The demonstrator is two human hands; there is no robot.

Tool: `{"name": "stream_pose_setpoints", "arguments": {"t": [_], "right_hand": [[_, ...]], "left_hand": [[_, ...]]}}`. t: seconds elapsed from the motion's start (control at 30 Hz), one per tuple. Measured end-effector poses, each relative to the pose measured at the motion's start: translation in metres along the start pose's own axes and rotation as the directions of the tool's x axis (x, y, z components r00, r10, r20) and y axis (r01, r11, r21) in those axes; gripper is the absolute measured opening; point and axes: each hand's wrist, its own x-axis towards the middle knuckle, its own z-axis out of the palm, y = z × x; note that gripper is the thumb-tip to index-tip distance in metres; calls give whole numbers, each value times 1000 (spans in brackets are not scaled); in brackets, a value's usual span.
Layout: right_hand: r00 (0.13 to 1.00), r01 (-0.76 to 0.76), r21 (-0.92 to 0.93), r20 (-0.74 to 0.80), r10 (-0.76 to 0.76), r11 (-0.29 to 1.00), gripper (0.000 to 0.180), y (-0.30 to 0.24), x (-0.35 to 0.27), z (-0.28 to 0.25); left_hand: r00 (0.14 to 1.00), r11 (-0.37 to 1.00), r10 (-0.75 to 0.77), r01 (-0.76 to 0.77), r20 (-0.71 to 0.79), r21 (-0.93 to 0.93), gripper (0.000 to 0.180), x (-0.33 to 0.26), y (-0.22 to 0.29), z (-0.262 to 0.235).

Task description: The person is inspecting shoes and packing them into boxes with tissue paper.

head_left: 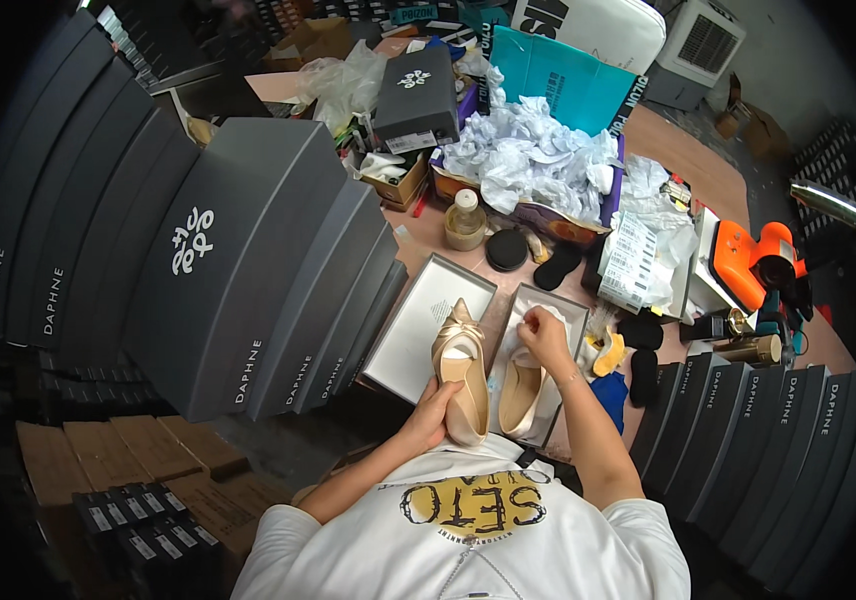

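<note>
Shoebox [554, 297], grey card, open | judged halfway: champagne shoe [522, 402] lying inside, its mate [468, 412] not yet in | mate just left of box, satiny, pointed, bow-toed, gripped along its side by left hand [430, 412] | right hand [545, 340] over box, fingers bunched narrow, perhaps on white tissue, can't tell | pale-lined box half [403, 335] further left
</note>
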Motion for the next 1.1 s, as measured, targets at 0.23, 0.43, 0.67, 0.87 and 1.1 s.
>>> {"name": "stream_pose_setpoints", "arguments": {"t": [0.23, 0.43, 0.67, 0.87, 1.1], "right_hand": [[991, 120, 83, -68, -115, 989, 15, -11, -53, 19], [962, 59, 38, 263, -67, 998, 24, -11, -68, -19], [883, 284, -324, 456, -114, 903, 47, -62, -102, 13], [926, 247, -112, 320, -201, 962, 48, -46, -102, 16], [983, 180, 447, -39, -182, 876, 35, -100, -81, 5]], "left_hand": [[1000, 997, 11, -10, -9, 73, 49, 11, -7, 8], [998, 997, -67, 66, -14, -35, 48, 18, 11, -41], [989, 990, -140, 138, -51, -42, 50, 14, 21, -65], [996, 997, -51, 46, 71, 63, 46, 19, 25, -62], [950, 995, -85, 95, 301, -16, 44, 14, 16, -17]]}}
